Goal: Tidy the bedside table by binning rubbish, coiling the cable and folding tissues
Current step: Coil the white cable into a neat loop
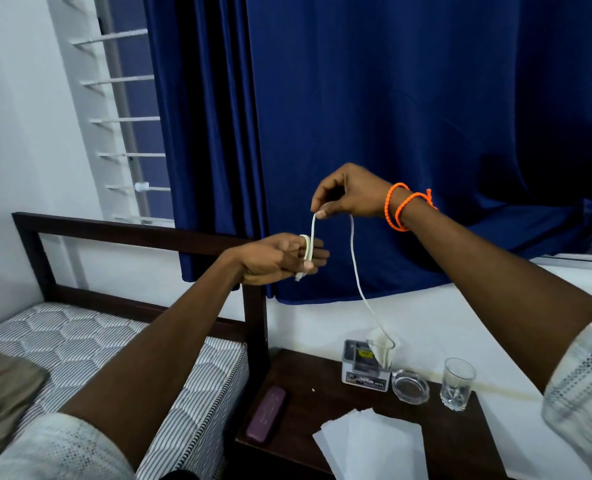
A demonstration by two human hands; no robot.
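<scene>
Glossy dark wood table [298, 382], clear glass tumbler [458, 382].

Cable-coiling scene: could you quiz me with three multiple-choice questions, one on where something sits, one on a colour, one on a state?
1. Where is the drinking glass?
A. On the bed
B. On the bedside table, right of the ashtray
C. In a hand

2. What colour are the wrist bands?
A. Orange
B. Green
C. Black

3. What state is the white cable in?
A. Fully coiled
B. Lying flat
C. Partly wound round the left hand's fingers

Answers: B, it stands at the table's back right; A, bright orange on the right hand's wrist; C, a loose length hangs from the right hand.
</scene>
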